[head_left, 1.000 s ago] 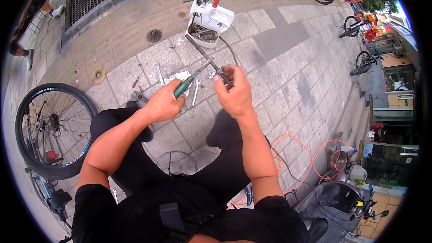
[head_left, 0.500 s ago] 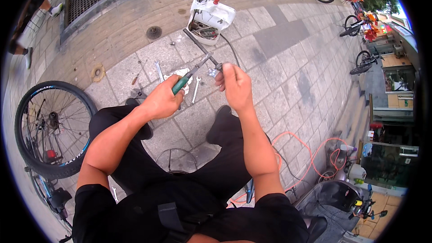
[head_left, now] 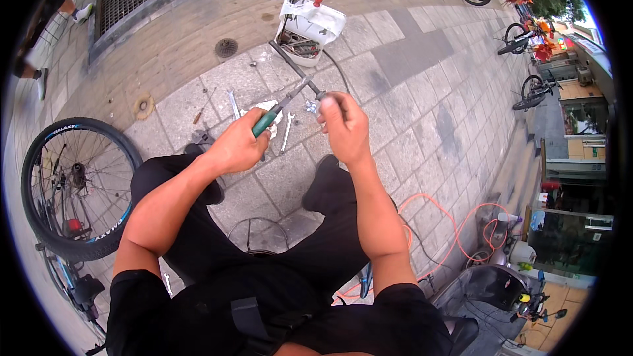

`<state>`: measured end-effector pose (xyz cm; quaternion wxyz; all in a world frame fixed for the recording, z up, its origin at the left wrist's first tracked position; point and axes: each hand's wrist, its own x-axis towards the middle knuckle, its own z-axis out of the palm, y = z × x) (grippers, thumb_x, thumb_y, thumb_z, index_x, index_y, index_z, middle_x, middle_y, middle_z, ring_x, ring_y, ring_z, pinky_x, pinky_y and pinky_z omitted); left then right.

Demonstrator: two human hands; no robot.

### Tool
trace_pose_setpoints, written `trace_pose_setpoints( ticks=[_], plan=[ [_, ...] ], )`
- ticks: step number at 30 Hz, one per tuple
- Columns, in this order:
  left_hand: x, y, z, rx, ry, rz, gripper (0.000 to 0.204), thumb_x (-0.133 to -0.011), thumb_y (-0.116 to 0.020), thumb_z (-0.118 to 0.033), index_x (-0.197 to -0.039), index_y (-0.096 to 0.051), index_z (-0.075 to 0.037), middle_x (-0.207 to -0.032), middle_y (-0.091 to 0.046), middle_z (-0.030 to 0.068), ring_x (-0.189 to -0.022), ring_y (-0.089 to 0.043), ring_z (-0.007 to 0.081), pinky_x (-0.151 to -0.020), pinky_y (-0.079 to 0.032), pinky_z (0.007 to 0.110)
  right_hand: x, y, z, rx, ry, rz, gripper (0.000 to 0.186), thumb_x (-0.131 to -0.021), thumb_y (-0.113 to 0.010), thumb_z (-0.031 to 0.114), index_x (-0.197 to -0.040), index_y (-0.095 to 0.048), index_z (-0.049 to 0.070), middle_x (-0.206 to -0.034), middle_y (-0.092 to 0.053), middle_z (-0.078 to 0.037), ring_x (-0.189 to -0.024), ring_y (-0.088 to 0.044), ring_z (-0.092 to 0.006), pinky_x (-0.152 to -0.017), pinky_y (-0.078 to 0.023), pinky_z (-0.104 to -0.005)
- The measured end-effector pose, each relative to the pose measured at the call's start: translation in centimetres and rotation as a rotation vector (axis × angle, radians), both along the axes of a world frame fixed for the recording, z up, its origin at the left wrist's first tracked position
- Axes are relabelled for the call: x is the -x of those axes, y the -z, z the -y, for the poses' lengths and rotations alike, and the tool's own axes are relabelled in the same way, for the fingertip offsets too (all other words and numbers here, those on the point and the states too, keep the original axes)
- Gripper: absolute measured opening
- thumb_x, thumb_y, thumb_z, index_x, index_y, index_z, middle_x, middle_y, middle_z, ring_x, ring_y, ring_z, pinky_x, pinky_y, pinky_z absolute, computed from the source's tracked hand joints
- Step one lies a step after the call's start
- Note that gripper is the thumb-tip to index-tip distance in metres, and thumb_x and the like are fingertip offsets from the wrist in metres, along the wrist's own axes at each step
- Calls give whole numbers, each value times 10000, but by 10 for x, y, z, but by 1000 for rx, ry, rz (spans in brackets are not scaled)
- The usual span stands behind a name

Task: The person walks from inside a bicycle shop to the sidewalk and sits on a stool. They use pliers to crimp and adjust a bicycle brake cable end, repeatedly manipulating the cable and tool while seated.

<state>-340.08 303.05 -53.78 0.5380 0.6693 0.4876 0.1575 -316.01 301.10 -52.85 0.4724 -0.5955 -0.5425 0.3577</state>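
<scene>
The work in hand looks like gripping and working a dark metal rod (head_left: 290, 62), which slants from the near rim of the white plastic tool tub (head_left: 304, 59) toward the person; whether its far end touches the tub or only overlaps it in the view cannot be told. The left hand (head_left: 239, 143), nearer the person than the tub and to its left, is wrapped around the green-handled pliers (head_left: 280, 106), whose jaws meet the rod partway along. The right hand (head_left: 345, 125), nearer the person than the tub and slightly to its right, appears to pinch the rod's near end, thumb and fingers drawn together; the fingertips partly hide what they hold.

As a judgement, the next move calls for a firm squeeze on the handles and a steady near end, since a round rod could slip or roll in the jaws.

Left of the tub and much nearer the person, the knobbly bicycle tyre (head_left: 126, 148) bears pale lettering in two places on its sidewall. On the two combination wrenches (head_left: 288, 132), between tub and person, no markings are legible.
</scene>
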Motion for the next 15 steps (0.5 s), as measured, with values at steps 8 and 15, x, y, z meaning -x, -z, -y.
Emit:
trace_pose_setpoints(
  ticks=[8, 15],
  plan=[
    [1, 2, 4, -59, 22, -45, 295, -957, -602, -136, -1220, -568, -7, -992, -662, 250, -965, -667, 402, -860, -510, 466, -3, 3, 1, 293, -20, -379, 422, -1065, -533, 362, -991, -632, -42, -749, -667, -97, -604, -639, -206, -544, -494, -305],
    [0, 7, 1, -60, -18, -16, 268, -960, -606, -135, -1195, -579, -10, -967, -655, 222, -936, -663, 367, -853, -510, 443, 7, 1, -3, -217, 38, 186, 294, -1005, -671, 247, -1086, -657, -35, -897, -691, -113, -711, -670, -183, -569, -508, -316]
  ],
)
